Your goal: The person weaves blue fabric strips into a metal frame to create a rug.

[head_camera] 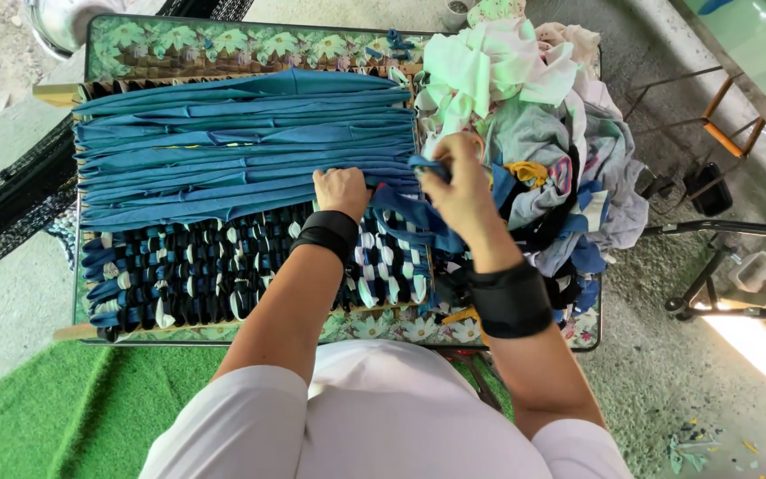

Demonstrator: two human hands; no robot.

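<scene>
Here, the left hand (340, 191) was curled shut, pressing down on the blue strips (241, 151) stretched across the frame (62, 91) so they stayed flat. The right hand (458, 182) pinched one blue strip (405, 213) at the frame's right edge, beside the rag pile (534, 106), pulling it tight across the woven part (197, 275).

This looks like an outdoor home craft spot, a yard or open porch. A wooden weaving frame (64, 91) strung with blue fabric strips (241, 146) lies on a floral-patterned worktop (223, 40), with a heap of mixed cloth scraps (543, 115) beside it. Bare concrete ground (667, 372), a green artificial-grass mat (55, 408) and folding metal frames (720, 124) surround it.
</scene>
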